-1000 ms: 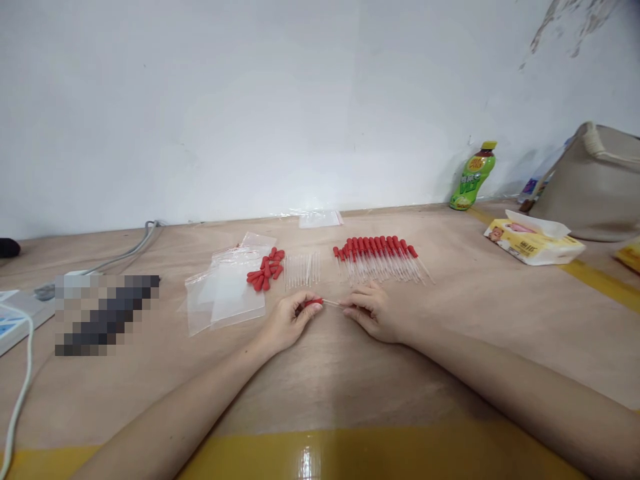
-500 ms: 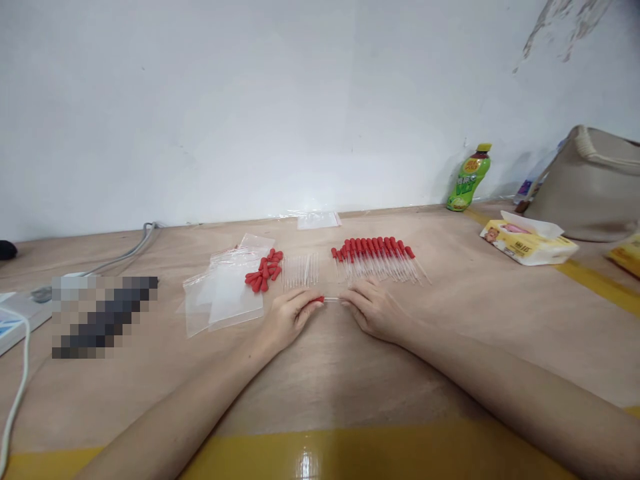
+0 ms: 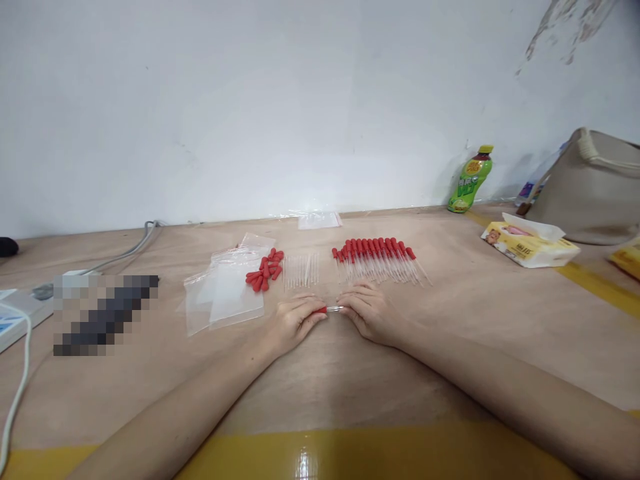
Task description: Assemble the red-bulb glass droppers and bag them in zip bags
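A brown wooden tabletop (image 3: 315, 393) is carrying all items. Clear flat plastic bags (image 3: 235, 300) are lying left. Near centre, the left hand (image 3: 300, 317) is gripping a red tapered bulb (image 3: 322, 310), fingers nearly closed; the right hand (image 3: 367, 312), similarly curled, is pinching a slim clear tube (image 3: 334, 309). Both parts are lying in line between the hands, their join too small to confirm. Farther off, red-topped clear droppers (image 3: 373, 248) are lying right, loose clear tubes (image 3: 307, 270) centre, loose red bulbs (image 3: 265, 275) left.
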`<action>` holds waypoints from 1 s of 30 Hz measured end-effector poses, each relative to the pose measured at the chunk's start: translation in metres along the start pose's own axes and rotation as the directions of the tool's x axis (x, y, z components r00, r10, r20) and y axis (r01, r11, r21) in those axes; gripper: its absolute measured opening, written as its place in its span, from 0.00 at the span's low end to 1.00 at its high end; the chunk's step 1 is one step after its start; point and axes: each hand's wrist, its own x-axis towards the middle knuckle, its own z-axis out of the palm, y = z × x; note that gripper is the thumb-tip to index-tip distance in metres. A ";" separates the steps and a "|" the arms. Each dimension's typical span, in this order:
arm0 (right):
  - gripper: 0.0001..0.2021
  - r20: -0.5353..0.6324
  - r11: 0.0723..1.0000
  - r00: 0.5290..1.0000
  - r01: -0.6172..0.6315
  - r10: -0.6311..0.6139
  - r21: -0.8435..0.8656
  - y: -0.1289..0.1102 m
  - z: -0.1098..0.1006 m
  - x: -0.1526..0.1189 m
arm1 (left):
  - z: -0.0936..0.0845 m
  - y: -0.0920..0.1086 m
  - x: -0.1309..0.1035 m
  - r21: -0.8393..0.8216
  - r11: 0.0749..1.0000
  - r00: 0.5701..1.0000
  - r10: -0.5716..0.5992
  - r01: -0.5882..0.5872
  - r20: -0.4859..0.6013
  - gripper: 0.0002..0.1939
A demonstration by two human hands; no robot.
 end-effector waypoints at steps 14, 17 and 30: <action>0.11 0.197 0.956 0.961 -0.138 0.193 -0.259 -0.001 -0.006 0.015 | 0.004 -0.012 0.010 0.033 0.990 0.990 -0.139 0.139 0.004 0.09; 0.12 0.198 0.906 0.912 -0.291 0.360 -0.307 0.008 -0.016 0.025 | -0.002 -0.011 0.009 0.095 0.960 0.963 -0.267 0.263 0.026 0.18; 0.14 0.080 0.410 0.431 -0.760 0.899 -0.504 0.050 0.014 0.078 | -0.004 -0.012 0.007 0.045 0.970 0.954 -0.244 0.240 0.172 0.13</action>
